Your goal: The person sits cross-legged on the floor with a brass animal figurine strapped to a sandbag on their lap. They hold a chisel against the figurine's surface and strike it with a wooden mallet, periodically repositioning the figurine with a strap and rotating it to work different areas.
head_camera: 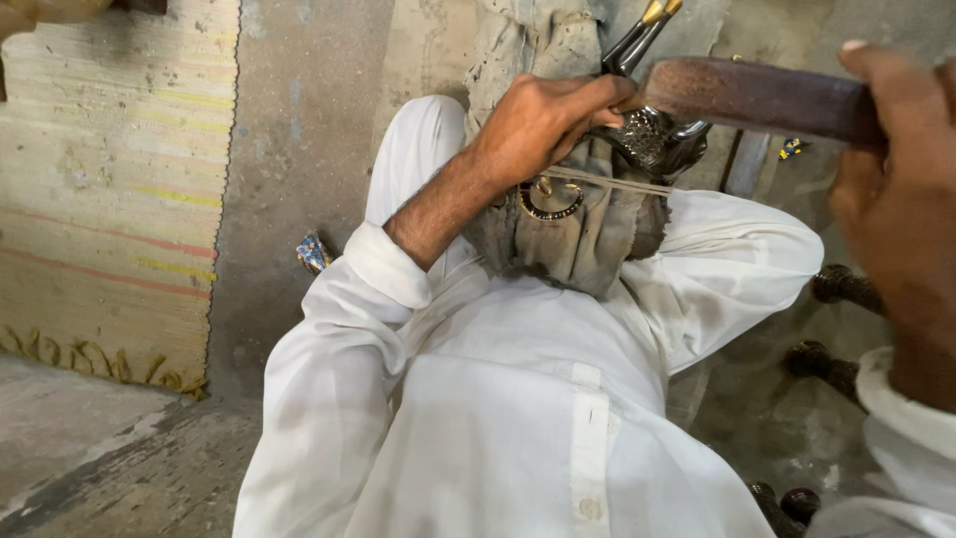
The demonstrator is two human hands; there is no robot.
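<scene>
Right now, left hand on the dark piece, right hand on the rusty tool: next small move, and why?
Probably bring the tool down a touch onto the dark piece. The right hand grips the tool with its end right above the piece, while the left hand pins the piece on the cloth over the lap. Actual contact isn't clear from this view.

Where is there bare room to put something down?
Bare concrete floor lies between the striped mat and the white-clothed leg. It is crowded at upper right, where the left hand and right hand work the dark metal piece over grey cloth.
</scene>
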